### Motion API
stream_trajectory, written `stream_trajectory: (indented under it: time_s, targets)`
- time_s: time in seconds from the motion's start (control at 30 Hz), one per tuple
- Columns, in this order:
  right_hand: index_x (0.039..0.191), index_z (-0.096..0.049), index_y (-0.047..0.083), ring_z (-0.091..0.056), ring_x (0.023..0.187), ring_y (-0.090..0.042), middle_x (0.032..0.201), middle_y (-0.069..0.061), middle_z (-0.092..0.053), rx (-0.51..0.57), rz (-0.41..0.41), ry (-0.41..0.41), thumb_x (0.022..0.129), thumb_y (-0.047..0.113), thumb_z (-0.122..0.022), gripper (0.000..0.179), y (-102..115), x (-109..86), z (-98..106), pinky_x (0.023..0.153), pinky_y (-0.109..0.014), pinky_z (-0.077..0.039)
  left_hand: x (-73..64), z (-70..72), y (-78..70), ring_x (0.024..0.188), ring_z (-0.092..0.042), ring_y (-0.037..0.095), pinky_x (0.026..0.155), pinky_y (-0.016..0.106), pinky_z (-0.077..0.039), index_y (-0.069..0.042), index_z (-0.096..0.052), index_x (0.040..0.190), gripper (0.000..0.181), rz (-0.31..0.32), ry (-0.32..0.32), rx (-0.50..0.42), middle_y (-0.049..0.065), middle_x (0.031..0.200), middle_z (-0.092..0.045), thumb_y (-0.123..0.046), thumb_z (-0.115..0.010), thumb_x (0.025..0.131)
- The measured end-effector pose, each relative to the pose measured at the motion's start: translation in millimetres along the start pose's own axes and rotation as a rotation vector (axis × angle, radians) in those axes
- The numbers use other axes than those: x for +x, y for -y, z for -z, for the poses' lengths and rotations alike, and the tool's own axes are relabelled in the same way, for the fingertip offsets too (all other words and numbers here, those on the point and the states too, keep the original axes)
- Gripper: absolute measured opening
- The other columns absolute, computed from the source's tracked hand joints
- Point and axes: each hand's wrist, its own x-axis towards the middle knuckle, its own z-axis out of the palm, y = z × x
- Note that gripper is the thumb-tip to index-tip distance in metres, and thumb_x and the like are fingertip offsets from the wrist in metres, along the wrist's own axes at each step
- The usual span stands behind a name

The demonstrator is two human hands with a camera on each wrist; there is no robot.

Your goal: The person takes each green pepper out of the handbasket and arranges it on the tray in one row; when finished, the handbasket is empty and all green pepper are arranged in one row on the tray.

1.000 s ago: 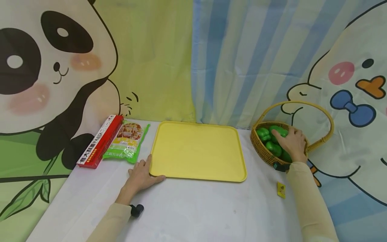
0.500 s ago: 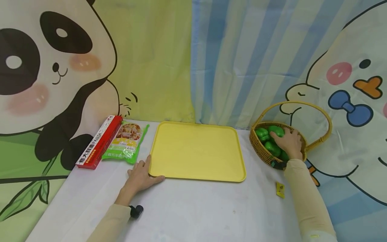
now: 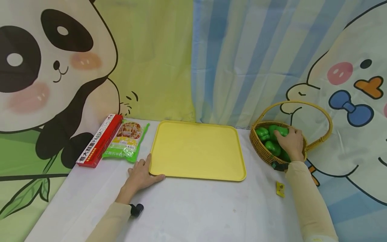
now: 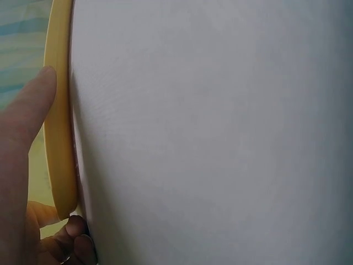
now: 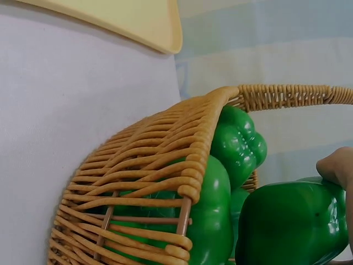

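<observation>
At the right of the head view, my right hand point(image 3: 292, 144) reaches into a wicker basket point(image 3: 263, 152) of green bell peppers. It grips one green bell pepper point(image 5: 292, 223), which appears raised beside the others in the right wrist view; the thumb shows there, while most fingers are hidden. Another bell pepper point(image 5: 237, 144) lies just inside the basket's rim. My left hand point(image 3: 139, 175) rests at the near left corner of a yellow tray point(image 3: 198, 151). Its thumb lies along the front rim and its index finger touches the left side, both extended.
A red pasta box point(image 3: 99, 141) and a green food packet point(image 3: 126, 141) lie left of the tray. One small yellow packet point(image 3: 280, 189) is on the white table point(image 3: 193, 211) in front of the basket. The tall basket handle point(image 3: 328, 124) arches over the peppers. Printed curtains hang behind.
Within the basket, my right hand has shifted slightly, and the bell pepper under its thumb now shows more. My left hand stays at the tray corner.
</observation>
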Motion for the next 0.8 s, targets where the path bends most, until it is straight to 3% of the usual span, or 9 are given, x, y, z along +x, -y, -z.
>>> stream_trajectory:
  time_s: [0.57, 0.8]
  targets:
    - [0.161, -0.017, 0.005, -0.03, 0.139, -0.057, 0.16, -0.033, -0.018, 0.121, -0.065, -0.03, 0.096, 0.062, -0.042, 0.089, 10, -15.8, 8, 0.107, -0.069, -0.031, 0.3, 1.8, -0.2, 0.102, -0.042, 0.033, 0.078, 0.05, -0.03, -0.002, -0.017, 0.16, 0.125, -0.004, -0.01, 0.007, 0.022, 0.123, -0.05, -0.075, -0.071, 0.075]
    - [0.157, -0.029, 0.002, -0.038, 0.131, -0.048, 0.155, -0.03, -0.034, 0.19, -0.01, -0.12, 0.096, 0.052, -0.048, 0.081, 25, -33.1, 9, 0.095, -0.06, -0.038, -0.7, 2.3, -1.0, 0.1, -0.042, 0.032, 0.077, 0.048, -0.03, -0.002, -0.017, 0.16, 0.125, -0.003, -0.011, 0.005, 0.021, 0.122, -0.051, -0.075, -0.071, 0.074]
